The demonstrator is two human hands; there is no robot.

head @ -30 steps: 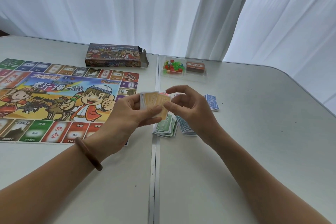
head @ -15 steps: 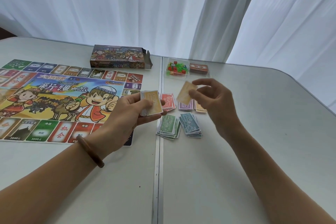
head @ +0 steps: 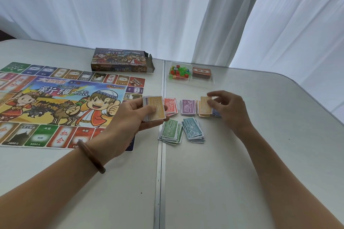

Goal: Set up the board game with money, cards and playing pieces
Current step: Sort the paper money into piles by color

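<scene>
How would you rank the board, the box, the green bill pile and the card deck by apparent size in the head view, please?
1. board
2. box
3. green bill pile and card deck: pile looks bigger but lies nearer, so unsure.

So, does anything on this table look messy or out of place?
Only slightly. The green note pile and the teal note pile lie fanned and crooked, not squared up, and the game box sits with its end flap open. Nothing looks spilled or damaged.
</scene>
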